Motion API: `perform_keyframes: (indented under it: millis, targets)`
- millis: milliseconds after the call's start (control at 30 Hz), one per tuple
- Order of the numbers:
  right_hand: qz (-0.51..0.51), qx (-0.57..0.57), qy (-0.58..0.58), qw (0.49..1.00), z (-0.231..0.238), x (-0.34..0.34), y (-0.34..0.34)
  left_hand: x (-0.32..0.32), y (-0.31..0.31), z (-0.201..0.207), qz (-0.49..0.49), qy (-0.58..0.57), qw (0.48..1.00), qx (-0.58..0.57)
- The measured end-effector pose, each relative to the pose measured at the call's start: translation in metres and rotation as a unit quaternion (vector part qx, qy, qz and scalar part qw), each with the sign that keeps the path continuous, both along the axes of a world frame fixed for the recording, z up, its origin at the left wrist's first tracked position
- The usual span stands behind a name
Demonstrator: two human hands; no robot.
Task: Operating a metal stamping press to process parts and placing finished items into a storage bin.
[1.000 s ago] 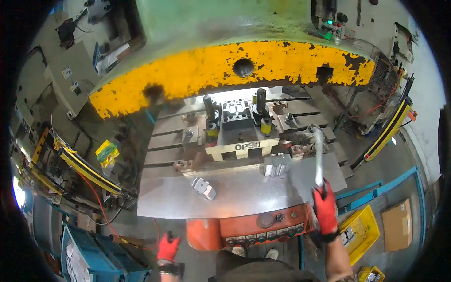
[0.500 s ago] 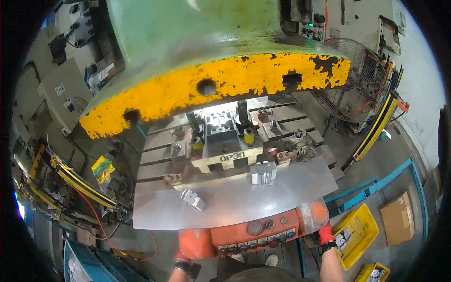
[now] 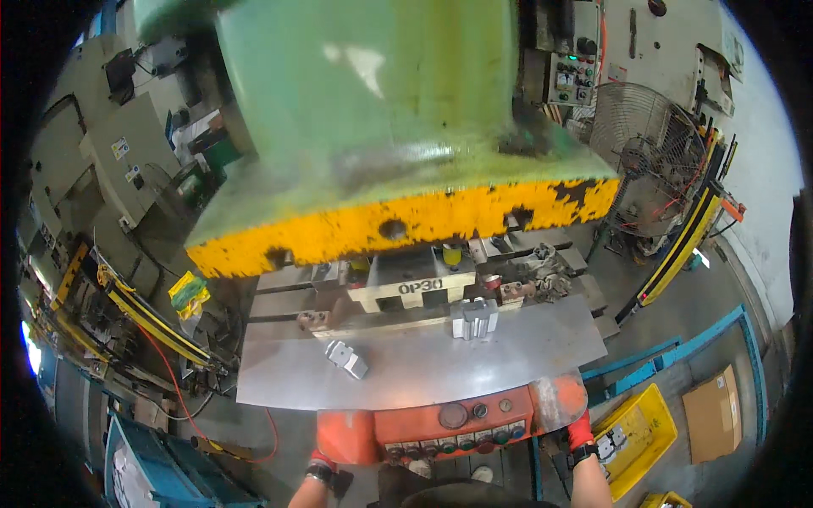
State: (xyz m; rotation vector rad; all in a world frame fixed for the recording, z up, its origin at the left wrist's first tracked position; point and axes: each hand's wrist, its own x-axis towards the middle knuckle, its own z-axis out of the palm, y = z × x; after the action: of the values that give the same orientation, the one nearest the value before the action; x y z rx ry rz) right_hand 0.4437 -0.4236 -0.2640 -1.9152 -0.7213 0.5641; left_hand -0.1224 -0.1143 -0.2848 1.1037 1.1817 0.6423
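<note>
My left hand (image 3: 321,461), in a red glove, is at the left end of the orange control panel (image 3: 398,421). My right hand (image 3: 581,430), gloved in red too, is against the panel's right end. The rounded end covers hide the fingers of both hands. Beyond the panel, a green press ram (image 3: 364,118) with a chipped yellow front edge hangs over a die block (image 3: 419,292), covering most of its upper part. On the steel plate in front lie a small silver metal part (image 3: 347,359) at the left and a block-shaped stack of metal parts (image 3: 474,318) at the right.
Yellow-and-black guard posts stand at the left (image 3: 157,326) and right (image 3: 677,237). A yellow bin (image 3: 648,436) with metal parts, a cardboard box (image 3: 713,415) and a blue rail (image 3: 703,339) are at the lower right. A caged fan (image 3: 648,157) stands behind.
The press ram has come down, and its yellow edge now hides the die's posts and upper face. Both hands stay at the panel's ends. The view has shifted slightly.
</note>
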Motion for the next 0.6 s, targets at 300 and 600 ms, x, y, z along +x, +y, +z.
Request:
perform_keyframes:
  millis: [300, 600]
  targets:
    - [0.013, -0.014, -0.097, 0.995, -0.004, 0.000, 0.000, -0.030, -0.005, -0.011, -0.068, 0.045, 0.997, 0.015]
    - [0.019, 0.062, 0.017, 0.998, -0.009, -0.001, -0.003, -0.031, 0.073, 0.153, -0.295, 0.521, 0.796, 0.090]
